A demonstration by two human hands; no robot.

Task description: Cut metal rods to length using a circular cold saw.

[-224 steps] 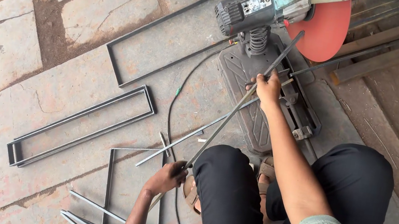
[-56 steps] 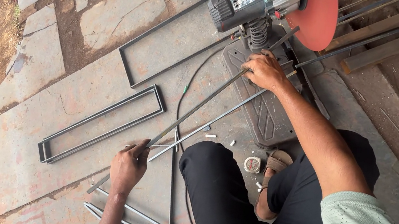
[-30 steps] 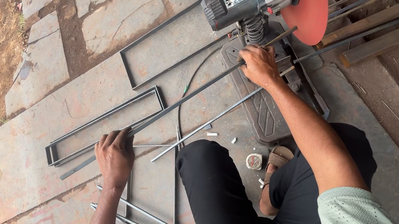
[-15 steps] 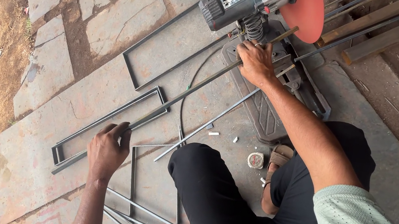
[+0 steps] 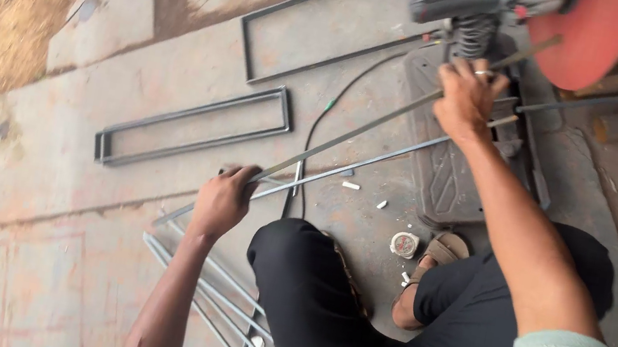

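A long thin metal bar (image 5: 349,134) is held at both ends so that it lies steady across the base of the chop saw (image 5: 461,165); the left hand (image 5: 225,201) is closed in a fist round the bar's free end, low over the stone floor (image 5: 183,27), which keeps the far length from sagging or swinging; the right hand (image 5: 468,100) is pressed down with fingers curled over the bar where it crosses the saw base, just below the red cutting disc (image 5: 590,41), so the piece appears to be pinned against the machine's bed. A second bar (image 5: 377,164) lies just beside the held one, running from under the right hand toward the left hand; whether it is also gripped by the left hand cannot be told. Beyond the left hand two rectangular welded frames (image 5: 196,125) are laid flat on the floor, apart from the saw, seemingly set aside as finished pieces; near the left forearm several loose rods (image 5: 204,298) are gathered in a bundle within easy reach. A black cable (image 5: 318,121) is trailed across the floor between the hands; small offcuts (image 5: 364,194) lie scattered by the knee, close to the saw base, where cut ends would fall.
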